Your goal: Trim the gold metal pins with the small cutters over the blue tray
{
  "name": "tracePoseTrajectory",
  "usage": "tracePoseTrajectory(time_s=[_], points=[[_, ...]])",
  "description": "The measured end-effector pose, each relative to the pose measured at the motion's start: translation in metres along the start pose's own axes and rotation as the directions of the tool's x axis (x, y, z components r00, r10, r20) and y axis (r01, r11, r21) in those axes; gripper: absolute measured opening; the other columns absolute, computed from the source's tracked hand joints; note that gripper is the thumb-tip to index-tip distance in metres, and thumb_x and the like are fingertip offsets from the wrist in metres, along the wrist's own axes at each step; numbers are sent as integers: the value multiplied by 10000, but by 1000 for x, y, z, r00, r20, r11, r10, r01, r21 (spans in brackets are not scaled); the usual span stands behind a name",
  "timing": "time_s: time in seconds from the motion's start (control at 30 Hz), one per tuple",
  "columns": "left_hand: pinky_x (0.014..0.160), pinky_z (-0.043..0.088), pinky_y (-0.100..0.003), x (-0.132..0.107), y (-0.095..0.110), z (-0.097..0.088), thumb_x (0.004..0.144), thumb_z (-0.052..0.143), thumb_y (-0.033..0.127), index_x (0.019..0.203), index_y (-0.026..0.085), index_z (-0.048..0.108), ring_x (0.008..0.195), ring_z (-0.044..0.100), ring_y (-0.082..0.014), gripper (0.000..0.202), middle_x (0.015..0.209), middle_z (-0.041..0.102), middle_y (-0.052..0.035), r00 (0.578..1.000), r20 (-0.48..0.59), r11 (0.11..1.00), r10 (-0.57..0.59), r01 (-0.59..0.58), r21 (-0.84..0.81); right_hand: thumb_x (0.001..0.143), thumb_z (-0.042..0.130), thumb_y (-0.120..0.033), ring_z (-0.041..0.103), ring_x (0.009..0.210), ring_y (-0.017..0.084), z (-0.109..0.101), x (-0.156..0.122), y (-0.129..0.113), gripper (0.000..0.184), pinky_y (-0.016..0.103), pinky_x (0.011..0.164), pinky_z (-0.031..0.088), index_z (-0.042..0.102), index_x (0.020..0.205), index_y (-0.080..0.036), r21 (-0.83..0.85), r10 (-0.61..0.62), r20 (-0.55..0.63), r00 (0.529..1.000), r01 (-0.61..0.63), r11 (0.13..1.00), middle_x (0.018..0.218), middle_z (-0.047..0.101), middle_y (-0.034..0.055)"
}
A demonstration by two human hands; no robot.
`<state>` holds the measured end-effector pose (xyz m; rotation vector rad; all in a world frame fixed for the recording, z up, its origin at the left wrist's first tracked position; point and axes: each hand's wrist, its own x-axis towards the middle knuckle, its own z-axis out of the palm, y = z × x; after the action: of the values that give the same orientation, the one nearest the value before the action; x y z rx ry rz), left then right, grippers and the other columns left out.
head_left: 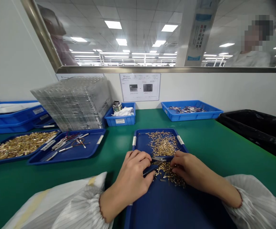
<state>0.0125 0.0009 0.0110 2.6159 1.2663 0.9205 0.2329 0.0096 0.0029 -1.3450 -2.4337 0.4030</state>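
A blue tray (168, 206) lies in front of me on the green table, with a heap of small gold pins (163, 143) at its far end and more gold pins (170, 175) in the middle. My left hand (134, 178) is closed around tweezers (155, 160) whose tips reach over the middle pins. My right hand (190, 168) rests curled on those pins, fingertips pinched among them; what they hold is too small to make out.
A blue tray of tools (73, 148) and a tray of gold parts (16, 146) lie to the left. Behind them rises a stack of clear plastic trays (76, 101). Small blue bins (121, 116) (191, 109) sit at the back. A black bag (259, 130) lies right. A person stands behind the window.
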Motion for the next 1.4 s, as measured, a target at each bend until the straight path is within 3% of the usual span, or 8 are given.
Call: tracePoseTrajectory(time_s=[0.2,0.4,0.6,0.87,1.03,1.23,1.4], points=[[755,396,-415,0,1,1,707,628,161,678,171,587,802,539,-218,51,851,617,-33,1000,10,1000,8,-8,4,807,454,-53,514,639,123,-1,0,-2,178,232,592,373,539,704,-171,39,-45,-54,998,47,998,748,539,10],[768,391,-414,-1,2,0,714,640,176,689,170,567,814,530,-217,77,855,613,-24,998,45,999,43,-42,-30,842,413,-65,444,542,113,-5,2,-9,184,219,497,320,500,722,-173,126,-60,-120,991,75,989,621,516,-21],[794,382,-406,-2,4,0,708,644,156,699,168,568,851,526,-217,77,890,614,-26,995,49,994,84,-80,-80,862,400,-61,516,675,131,-8,2,-13,202,238,614,391,559,794,-164,173,-135,-134,982,157,972,772,548,26],[800,378,-417,-3,4,0,718,636,163,706,173,581,847,522,-222,57,896,620,-33,992,67,993,103,-99,-63,867,407,-67,541,700,135,-4,1,-13,204,239,630,404,574,918,-172,205,-175,-154,972,205,957,797,583,26],[778,382,-414,-3,5,0,739,614,179,693,177,577,827,529,-223,59,885,621,-34,991,85,994,108,-106,-22,846,453,-87,528,650,125,-3,0,-13,185,223,578,386,570,960,-175,207,-122,-169,978,156,966,782,604,13],[756,381,-400,-5,6,-1,744,613,195,696,178,578,794,528,-213,62,862,623,-32,993,57,995,103,-102,-17,834,478,-92,501,620,116,-5,2,-12,149,215,561,361,561,738,-170,207,-110,-155,982,141,968,677,559,-11],[748,382,-393,-5,6,1,746,610,193,702,181,585,792,534,-210,51,865,628,-28,995,22,995,96,-96,-16,829,461,-77,506,631,116,-5,2,-12,158,216,572,369,569,760,-171,239,-84,-156,984,120,964,703,572,-7]])
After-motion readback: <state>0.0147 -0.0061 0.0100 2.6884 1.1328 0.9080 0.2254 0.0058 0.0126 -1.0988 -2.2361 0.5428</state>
